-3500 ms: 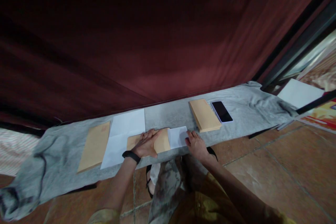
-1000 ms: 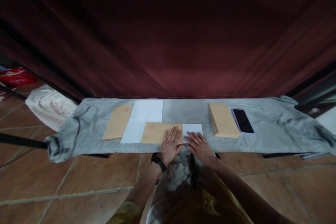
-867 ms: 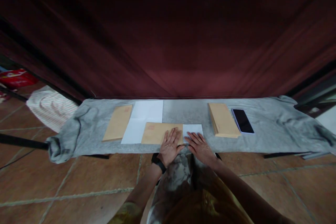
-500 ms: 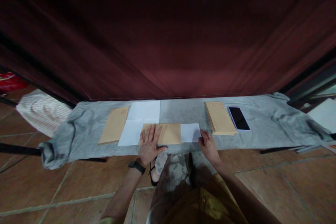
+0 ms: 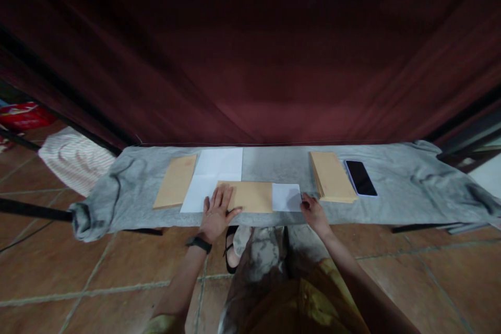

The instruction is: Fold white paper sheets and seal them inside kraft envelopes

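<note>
At lower centre of my view, I see the left hand (image 5: 217, 215) spread on the envelope (image 5: 252, 197); the right hand (image 5: 310, 205) is at the white paper (image 5: 285, 197), whether pinching I can't tell.

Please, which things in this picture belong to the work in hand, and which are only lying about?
Likely in the work:
brown envelope under the left hand
small white paper by the right hand
larger white paper
envelope pile
far-left envelope

Likely just lying about:
phone
striped cloth
red item

hands (image 5: 215, 219) (image 5: 314, 214): 2 | envelope piles (image 5: 175, 182) (image 5: 334, 176): 2 | lone envelope (image 5: 253, 198): 1 | white papers (image 5: 219, 163) (image 5: 285, 197): 2 | phone (image 5: 360, 178): 1
</note>
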{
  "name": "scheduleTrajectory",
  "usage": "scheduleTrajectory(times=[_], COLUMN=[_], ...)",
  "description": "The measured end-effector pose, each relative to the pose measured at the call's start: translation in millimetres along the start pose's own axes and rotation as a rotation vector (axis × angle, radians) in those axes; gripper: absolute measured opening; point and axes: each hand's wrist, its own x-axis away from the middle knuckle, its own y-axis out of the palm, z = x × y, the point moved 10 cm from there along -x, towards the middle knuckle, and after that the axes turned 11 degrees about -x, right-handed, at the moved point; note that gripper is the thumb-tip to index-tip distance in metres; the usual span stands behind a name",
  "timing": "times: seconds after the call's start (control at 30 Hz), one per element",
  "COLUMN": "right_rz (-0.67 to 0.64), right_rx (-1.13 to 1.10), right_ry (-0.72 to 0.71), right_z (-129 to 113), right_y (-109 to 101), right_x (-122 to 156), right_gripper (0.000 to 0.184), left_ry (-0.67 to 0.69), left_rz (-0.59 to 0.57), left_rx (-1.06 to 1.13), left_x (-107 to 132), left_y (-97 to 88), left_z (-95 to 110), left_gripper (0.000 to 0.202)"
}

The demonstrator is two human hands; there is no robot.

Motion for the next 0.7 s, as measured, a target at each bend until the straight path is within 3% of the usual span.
scheduleTrajectory(times=[0.13,0.23,0.43,0.7], right_rz=[-0.034,-0.070,-0.131,-0.181], right_rx=[0.002,0.032,0.026,-0.033], right_ry=[0.009,0.030,0.056,0.076], right_z=[-5,-11,-20,-27], right_y=[2,5,15,34], right_x=[-4,-6,-12,-21], right_gripper=[0.027,0.025,0.021,0.025], left_ry=[-0.064,-0.151,-0.378,-0.457], left_rz=[0.128,0.180,0.197,0.174], left_rx=[0.237,0.400,0.617,0.719], left_x=[-5,-9,-8,-16], left_y=[-7.0,-2.1,15.0,19.6], left_z=[-7,-14,-36,-49], left_gripper=[0.071,0.065,0.064,0.062])
